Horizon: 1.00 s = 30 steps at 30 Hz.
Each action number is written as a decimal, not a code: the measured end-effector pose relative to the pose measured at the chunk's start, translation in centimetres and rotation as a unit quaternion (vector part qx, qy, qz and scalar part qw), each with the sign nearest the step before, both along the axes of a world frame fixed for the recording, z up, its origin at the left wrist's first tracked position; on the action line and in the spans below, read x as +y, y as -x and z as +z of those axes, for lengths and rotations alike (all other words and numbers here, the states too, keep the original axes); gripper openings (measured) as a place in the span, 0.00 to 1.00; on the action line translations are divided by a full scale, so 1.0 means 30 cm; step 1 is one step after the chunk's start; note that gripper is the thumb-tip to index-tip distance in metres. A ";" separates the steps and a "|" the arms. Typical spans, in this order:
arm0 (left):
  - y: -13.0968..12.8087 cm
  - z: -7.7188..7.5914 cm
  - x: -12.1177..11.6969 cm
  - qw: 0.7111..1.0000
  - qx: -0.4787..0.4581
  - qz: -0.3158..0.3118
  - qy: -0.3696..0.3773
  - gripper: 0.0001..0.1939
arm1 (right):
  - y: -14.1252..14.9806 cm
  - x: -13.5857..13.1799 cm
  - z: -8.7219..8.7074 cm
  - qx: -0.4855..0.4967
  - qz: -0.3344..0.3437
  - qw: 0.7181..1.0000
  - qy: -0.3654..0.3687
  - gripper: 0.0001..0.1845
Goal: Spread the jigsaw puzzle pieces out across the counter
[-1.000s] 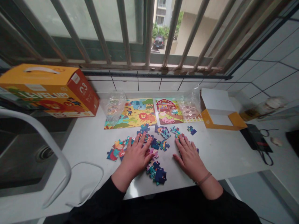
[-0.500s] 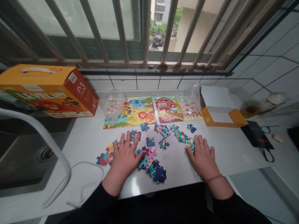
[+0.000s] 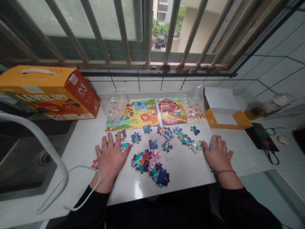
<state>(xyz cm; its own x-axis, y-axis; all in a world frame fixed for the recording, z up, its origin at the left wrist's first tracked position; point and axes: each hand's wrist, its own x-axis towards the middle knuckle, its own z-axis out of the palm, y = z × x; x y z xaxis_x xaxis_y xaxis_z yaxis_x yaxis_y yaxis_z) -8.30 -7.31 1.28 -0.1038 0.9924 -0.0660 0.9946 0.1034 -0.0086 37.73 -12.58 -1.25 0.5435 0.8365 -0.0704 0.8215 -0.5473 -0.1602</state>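
- White worktop (image 3: 190,165) is set under a barred window (image 3: 147,31), with a sink (image 3: 28,159) at the left.
- Loose puzzle pieces (image 3: 150,160) are scattered across the middle of the worktop, one clump lying between the hands and a thinner trail running right.
- Left hand (image 3: 110,157) is laid flat, fingers (image 3: 111,140) spread and gripping nothing; a few pieces are touched at the fingertips, and one red piece (image 3: 94,163) shows at its outer edge.
- Right hand (image 3: 218,152) is likewise pressed flat and open at the right end of the trail; pieces seem to be partly covered by it, though this is hard to tell.
- Two picture sheets (image 3: 154,114) lie beyond the pieces, with clear bags (image 3: 115,109) on them.
- An orange box (image 3: 47,92) stands at the left and an open tray (image 3: 224,117) at the right.
- Spreading is judged to be the step in hand: the pieces are being fanned apart.
- Next, the central clump would need thinning so that single pieces can be picked out.
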 end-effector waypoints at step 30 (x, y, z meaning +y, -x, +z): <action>0.013 -0.027 -0.021 0.977 -0.032 -0.203 -0.049 0.33 | 0.427 0.033 0.106 0.046 0.478 0.872 -0.097 0.30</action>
<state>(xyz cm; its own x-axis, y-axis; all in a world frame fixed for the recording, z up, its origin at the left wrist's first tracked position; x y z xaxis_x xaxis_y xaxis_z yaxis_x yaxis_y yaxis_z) -8.68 -7.94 0.46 0.3015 0.9528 0.0371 0.9519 -0.3030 0.0451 24.90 -11.60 1.92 -0.4094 0.9048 0.1169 0.8657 0.4257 -0.2633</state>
